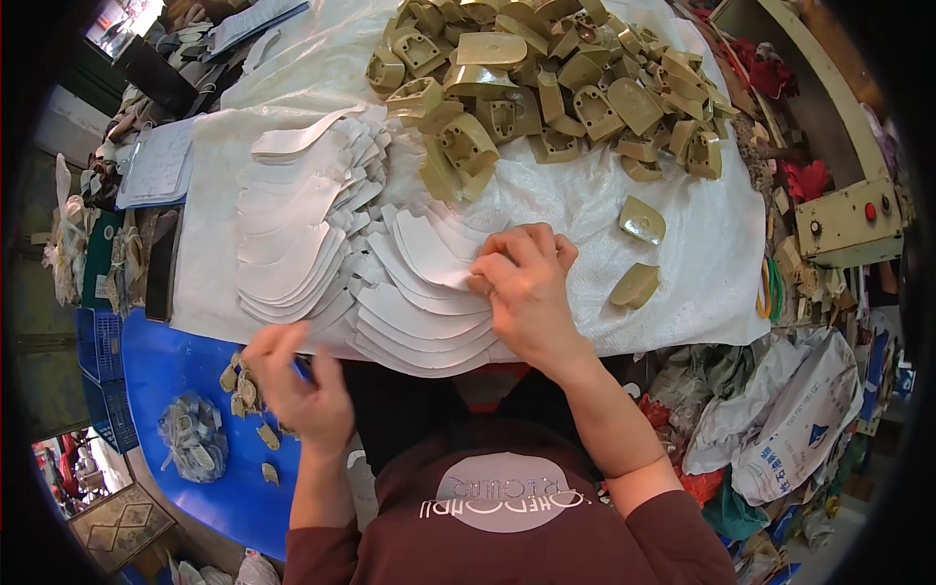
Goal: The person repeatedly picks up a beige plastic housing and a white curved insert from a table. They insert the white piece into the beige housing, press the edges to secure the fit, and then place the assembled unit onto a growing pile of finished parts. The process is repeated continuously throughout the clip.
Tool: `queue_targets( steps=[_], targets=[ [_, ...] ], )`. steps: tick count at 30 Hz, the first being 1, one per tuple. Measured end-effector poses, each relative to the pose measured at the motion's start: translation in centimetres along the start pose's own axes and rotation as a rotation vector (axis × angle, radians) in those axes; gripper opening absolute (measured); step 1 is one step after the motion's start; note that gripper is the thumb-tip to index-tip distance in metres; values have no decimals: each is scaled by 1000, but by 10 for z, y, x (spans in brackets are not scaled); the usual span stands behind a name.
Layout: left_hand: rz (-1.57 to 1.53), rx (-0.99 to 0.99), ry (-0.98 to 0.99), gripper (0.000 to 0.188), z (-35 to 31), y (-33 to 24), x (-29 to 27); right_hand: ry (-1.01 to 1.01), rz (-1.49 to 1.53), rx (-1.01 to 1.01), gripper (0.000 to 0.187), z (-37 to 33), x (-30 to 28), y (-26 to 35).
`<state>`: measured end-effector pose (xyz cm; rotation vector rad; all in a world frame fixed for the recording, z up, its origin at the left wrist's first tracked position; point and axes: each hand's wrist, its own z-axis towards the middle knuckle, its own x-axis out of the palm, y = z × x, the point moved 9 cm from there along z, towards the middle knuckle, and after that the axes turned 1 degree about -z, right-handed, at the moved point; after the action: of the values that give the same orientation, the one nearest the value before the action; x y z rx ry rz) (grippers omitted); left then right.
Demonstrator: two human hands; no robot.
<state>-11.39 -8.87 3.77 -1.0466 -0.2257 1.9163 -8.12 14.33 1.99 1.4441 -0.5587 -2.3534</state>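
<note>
Thin white curved pieces (288, 263) lie fanned out in overlapping stacks on a white sheet (546, 210). My right hand (531, 297) is at the right-hand stack, its thumb and fingertips pinched on the edge of a white curved piece (429, 249). My left hand (304, 390), somewhat blurred, hovers over the sheet's front edge, just below the left stack. A gap shows between its thumb and fingers, and I see nothing in it. Two glossy tan shoe heels (636, 286) lie apart to the right of my right hand.
A large heap of tan shoe heels (634, 105) covers the far part of the sheet. At left, a blue table (185, 356) bears a clear bag (193, 437) and several small tan pieces (268, 436). A machine's control box (851, 224) stands at right, above white sacks (795, 414).
</note>
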Motion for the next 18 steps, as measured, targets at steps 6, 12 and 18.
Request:
queue_targets(
  steps=[6, 12, 18],
  targets=[
    [-390, 268, 299, 36, 19, -68, 64, 35, 160, 71, 6, 1, -10, -14],
    [68, 288, 415, 35, 9, -69, 103, -220, 717, 564, 9, -26, -42, -61],
    [-21, 239, 515, 43, 21, -98, 92, -405, 379, -5, 11, -40, -102, -25]
  ],
)
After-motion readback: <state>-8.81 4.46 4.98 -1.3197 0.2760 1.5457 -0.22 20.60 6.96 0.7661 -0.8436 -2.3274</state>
